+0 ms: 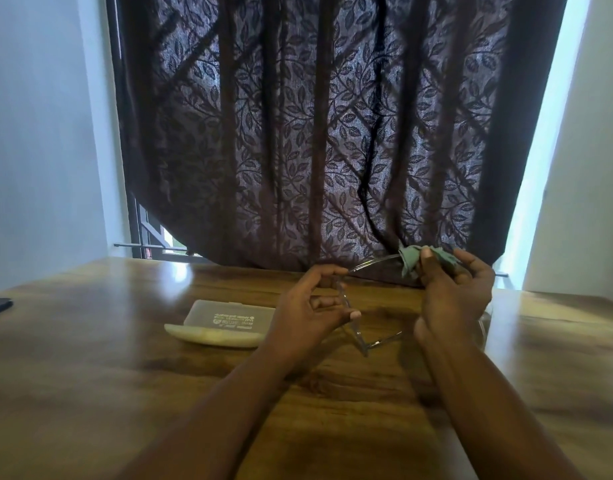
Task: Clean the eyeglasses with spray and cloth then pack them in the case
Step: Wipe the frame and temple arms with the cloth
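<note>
Up over the table [125, 358], both hands wipe eyeglasses [362, 341].

Table [90, 358]: wood with visible grain, smooth and glossy, reflecting window light. Eyeglasses [362, 341]: thin frame, apparently metal, with a slight sheen (lens material cannot be determined). Cloth [410, 259]: soft grey-green fabric, matt, crumpled. Case [222, 323]: pale hard shell, likely plastic, semi-matt, with printed lettering on the lid. Curtain [315, 133]: dark woven fabric, matt, with a leaf pattern.
</note>
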